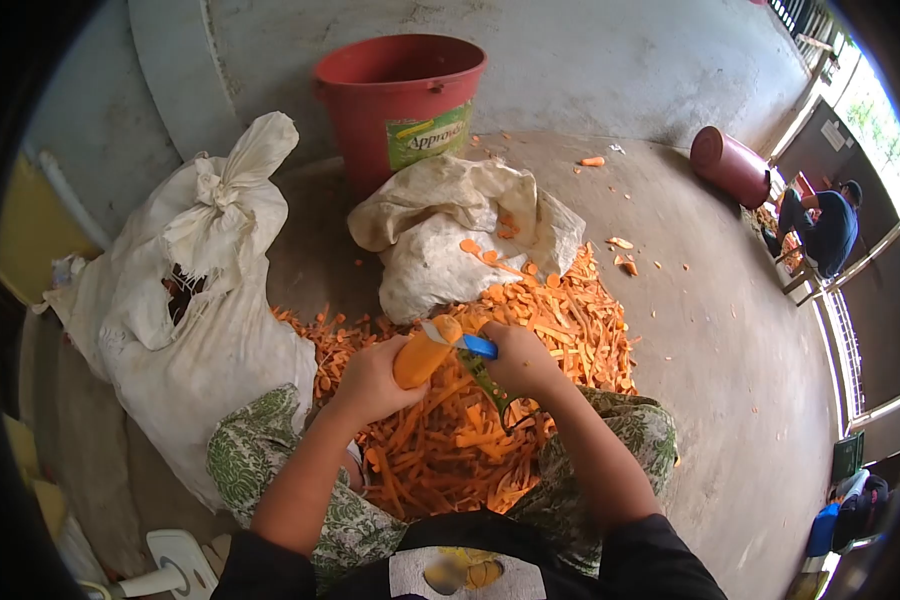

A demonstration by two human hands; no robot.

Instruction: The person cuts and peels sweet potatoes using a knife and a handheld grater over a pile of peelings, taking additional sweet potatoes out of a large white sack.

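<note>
Black shirt (485, 535) is closest on the head cam, with green patterned trousers (260, 440) spread either side of a big pile (440, 470) of orange peelings, so I'll use that pile as the landmark. Left hand (378, 382) is over the pile, fingers curled round a fat carrot (417, 364) that's tilted with its top end leaning right. Right hand (522, 362) is over the pile too, fingers closed on a blue-handled peeler (478, 346), its end right by the carrot's top; can't tell if they're actually touching, and can't really see how those fingertips sit either. Left of the pile there's a fat white sack (210, 350), knotted at the top and torn in the side. Just behind the pile sits a slumped sack (425, 255) with orange slices on it, then a red tub (355, 130) behind that. Well off to the pile's right, a maroon barrel (722, 163) lies tipped over, and a person in blue (832, 232) sits near it.
</note>
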